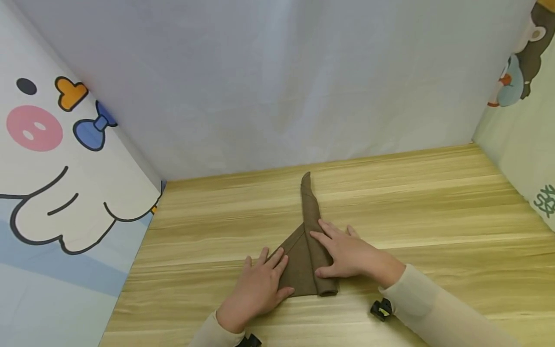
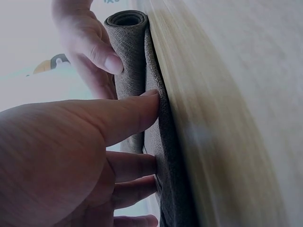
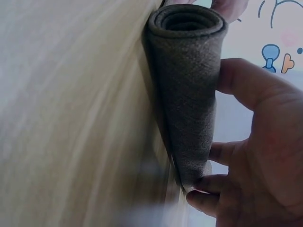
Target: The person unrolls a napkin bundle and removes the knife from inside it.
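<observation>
On the wood-grain tabletop (image 1: 399,202) lies a brown cloth (image 1: 300,272), seemingly partway through rolling: its right side is already wound into a tapering roll (image 1: 321,260), while a triangular flap to the left remains flat. The right hand (image 1: 352,253) rests on the roll, fingers extended; the left hand (image 1: 257,286) spreads over the flap. Neither grasps anything.

Free tabletop (image 1: 433,212) rightward, pale wall (image 1: 277,86) behind cloth (image 1: 300,270)
</observation>
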Demonstrator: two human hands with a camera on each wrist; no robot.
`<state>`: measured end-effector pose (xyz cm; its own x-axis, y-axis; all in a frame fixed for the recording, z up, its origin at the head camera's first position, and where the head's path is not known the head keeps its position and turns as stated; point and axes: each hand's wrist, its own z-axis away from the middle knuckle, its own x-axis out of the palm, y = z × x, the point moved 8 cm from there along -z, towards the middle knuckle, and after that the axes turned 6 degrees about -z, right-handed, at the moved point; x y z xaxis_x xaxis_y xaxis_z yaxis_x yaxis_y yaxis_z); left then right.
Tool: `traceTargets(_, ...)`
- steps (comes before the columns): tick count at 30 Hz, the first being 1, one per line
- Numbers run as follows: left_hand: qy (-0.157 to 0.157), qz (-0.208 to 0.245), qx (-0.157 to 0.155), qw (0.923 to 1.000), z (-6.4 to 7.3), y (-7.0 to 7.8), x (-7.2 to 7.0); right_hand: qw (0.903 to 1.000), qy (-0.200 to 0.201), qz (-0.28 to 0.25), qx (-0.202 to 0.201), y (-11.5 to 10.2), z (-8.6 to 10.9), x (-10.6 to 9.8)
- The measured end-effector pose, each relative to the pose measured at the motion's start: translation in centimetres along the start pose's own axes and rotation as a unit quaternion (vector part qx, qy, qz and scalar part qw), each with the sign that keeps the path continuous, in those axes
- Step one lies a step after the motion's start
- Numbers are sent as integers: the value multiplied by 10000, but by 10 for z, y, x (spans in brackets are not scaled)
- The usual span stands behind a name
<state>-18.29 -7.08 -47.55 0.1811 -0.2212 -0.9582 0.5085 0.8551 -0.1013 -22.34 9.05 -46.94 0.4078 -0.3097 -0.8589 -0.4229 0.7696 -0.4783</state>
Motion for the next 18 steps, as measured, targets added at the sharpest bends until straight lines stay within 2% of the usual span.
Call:
traceTargets(7,34,15,13,10000,0,1,-1,10000,-9,-58,57,5,3,1)
traceTargets(18,-20,10,26,10000,0,0,0,9988,281,118,-379,-13,7,-5)
